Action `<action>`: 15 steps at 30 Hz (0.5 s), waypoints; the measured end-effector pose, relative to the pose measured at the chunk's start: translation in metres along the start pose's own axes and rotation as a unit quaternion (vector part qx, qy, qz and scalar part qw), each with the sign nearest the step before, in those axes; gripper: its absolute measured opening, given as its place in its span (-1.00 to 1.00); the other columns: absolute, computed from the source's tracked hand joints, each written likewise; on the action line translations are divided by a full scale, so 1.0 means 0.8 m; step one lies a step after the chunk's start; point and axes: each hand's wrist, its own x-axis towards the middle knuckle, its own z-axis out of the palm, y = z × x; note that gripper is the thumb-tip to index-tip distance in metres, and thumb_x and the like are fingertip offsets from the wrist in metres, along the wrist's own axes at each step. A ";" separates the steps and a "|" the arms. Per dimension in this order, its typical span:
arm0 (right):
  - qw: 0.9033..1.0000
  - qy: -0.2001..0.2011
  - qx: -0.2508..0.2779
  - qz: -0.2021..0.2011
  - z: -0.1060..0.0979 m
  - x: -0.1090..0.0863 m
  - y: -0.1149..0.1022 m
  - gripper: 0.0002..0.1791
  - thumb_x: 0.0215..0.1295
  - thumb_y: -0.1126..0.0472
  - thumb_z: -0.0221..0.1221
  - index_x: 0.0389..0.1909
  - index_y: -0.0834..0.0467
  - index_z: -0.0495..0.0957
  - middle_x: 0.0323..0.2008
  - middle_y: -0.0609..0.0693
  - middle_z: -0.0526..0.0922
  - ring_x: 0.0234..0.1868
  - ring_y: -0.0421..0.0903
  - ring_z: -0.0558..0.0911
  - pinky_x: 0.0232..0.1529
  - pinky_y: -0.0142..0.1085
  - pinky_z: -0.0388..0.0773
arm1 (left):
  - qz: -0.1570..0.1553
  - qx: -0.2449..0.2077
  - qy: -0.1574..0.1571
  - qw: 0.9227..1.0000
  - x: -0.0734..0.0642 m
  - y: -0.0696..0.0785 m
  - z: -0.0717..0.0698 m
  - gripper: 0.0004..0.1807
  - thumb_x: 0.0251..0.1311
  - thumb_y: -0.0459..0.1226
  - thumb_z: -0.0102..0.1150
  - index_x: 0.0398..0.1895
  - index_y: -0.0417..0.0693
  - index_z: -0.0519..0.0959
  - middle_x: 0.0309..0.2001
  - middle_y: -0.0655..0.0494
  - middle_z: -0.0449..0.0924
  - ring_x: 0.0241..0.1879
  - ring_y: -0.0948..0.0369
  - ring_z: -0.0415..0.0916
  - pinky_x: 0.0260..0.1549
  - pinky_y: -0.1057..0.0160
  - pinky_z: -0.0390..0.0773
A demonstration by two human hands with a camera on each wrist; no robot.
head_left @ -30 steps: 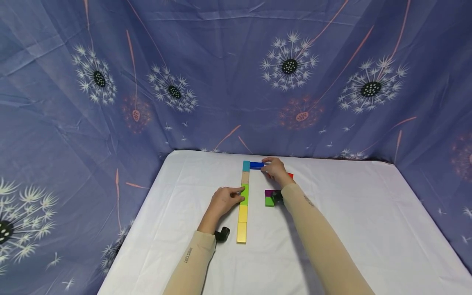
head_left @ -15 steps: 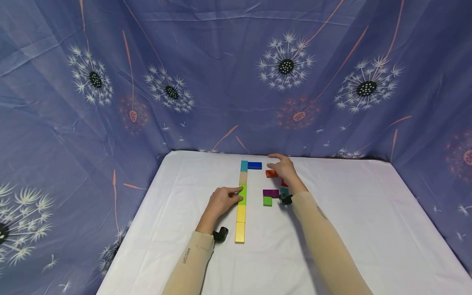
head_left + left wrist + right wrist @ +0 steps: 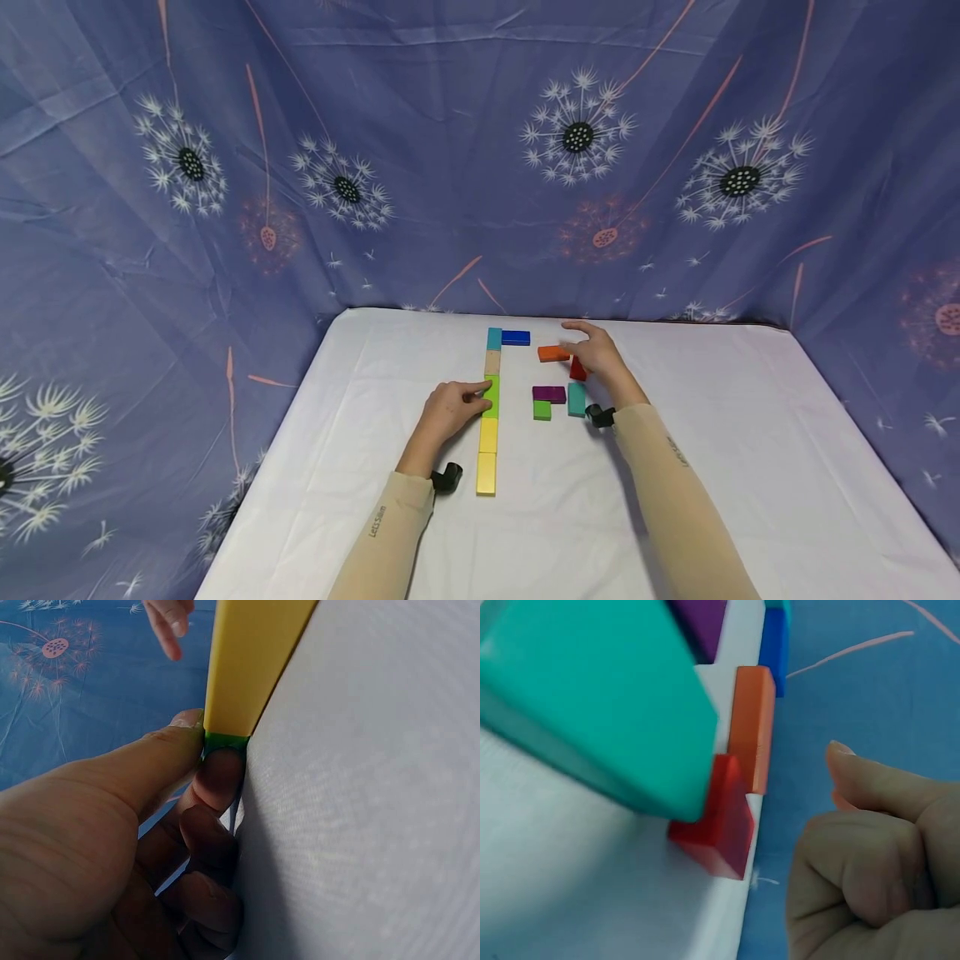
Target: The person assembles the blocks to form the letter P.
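Observation:
In the head view, a straight row of blocks stands on the white cloth: light blue (image 3: 494, 338), plain wood (image 3: 492, 362), long green (image 3: 492, 408) and two yellow blocks (image 3: 488, 435). My left hand (image 3: 450, 410) holds the green block's left side with thumb and index finger; the left wrist view shows both tips there, behind a yellow block (image 3: 255, 667). A dark blue block (image 3: 516, 337) lies crosswise, touching the light blue one. Over the orange block (image 3: 551, 354) and red block (image 3: 578, 369) hovers my right hand (image 3: 600, 354), thumb and index finger extended, holding nothing.
Right of the row lie a purple block (image 3: 549, 394), a small green block (image 3: 542, 410) and a teal block (image 3: 577, 400), which looms close in the right wrist view. The cloth's back edge meets a blue dandelion-print curtain (image 3: 450, 167).
My right hand has let go of the dark blue block and drawn back to the right, uncovering the orange, red and teal blocks. My left hand has stayed at the green block.

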 end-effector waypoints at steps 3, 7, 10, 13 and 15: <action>1.000 -0.004 -0.006 0.008 0.000 -0.001 0.006 -0.41 0.53 0.14 0.22 0.53 -0.13 0.44 0.27 0.25 0.47 -0.52 -0.09 0.30 -0.42 -0.27 0.36 | 0.000 0.001 0.001 1.000 0.000 0.000 0.000 -0.56 0.28 -0.03 0.48 0.23 0.25 0.75 -0.29 0.21 0.83 -0.30 0.28 0.57 -0.22 0.23 0.56; 1.000 -0.005 -0.011 0.010 0.001 -0.003 0.011 -0.40 0.52 0.21 0.20 0.54 -0.07 0.43 0.38 0.24 0.42 -0.52 -0.14 0.30 -0.43 -0.32 0.34 | 0.005 -0.001 0.002 1.000 -0.001 0.000 -0.001 -0.56 0.27 -0.04 0.48 0.22 0.24 0.75 -0.27 0.19 0.84 -0.28 0.27 0.61 -0.20 0.20 0.59; 1.000 -0.006 -0.015 0.012 0.003 -0.004 0.013 -0.39 0.51 0.23 0.22 0.54 -0.05 0.43 0.30 0.25 0.46 -0.64 -0.16 0.25 -0.49 -0.33 0.31 | 0.007 0.000 0.004 1.000 -0.001 0.000 -0.001 -0.56 0.28 -0.04 0.48 0.22 0.23 0.75 -0.28 0.18 0.84 -0.29 0.27 0.60 -0.20 0.20 0.59; 0.999 -0.010 -0.026 0.021 0.005 -0.004 0.014 -0.39 0.49 0.22 0.26 0.52 -0.04 0.44 0.10 0.26 0.54 -0.68 -0.17 0.24 -0.52 -0.32 0.31 | 0.008 0.001 0.005 1.000 -0.001 0.000 -0.001 -0.57 0.28 -0.04 0.47 0.22 0.23 0.75 -0.29 0.18 0.83 -0.31 0.28 0.58 -0.22 0.22 0.58; 0.999 -0.013 -0.031 0.029 0.007 -0.002 0.015 -0.39 0.48 0.21 0.27 0.52 -0.04 0.45 0.02 0.24 0.54 -0.68 -0.16 0.25 -0.51 -0.31 0.31 | 0.008 0.000 0.004 1.000 -0.001 0.000 -0.001 -0.56 0.28 -0.04 0.47 0.23 0.23 0.75 -0.29 0.19 0.83 -0.32 0.29 0.57 -0.23 0.23 0.57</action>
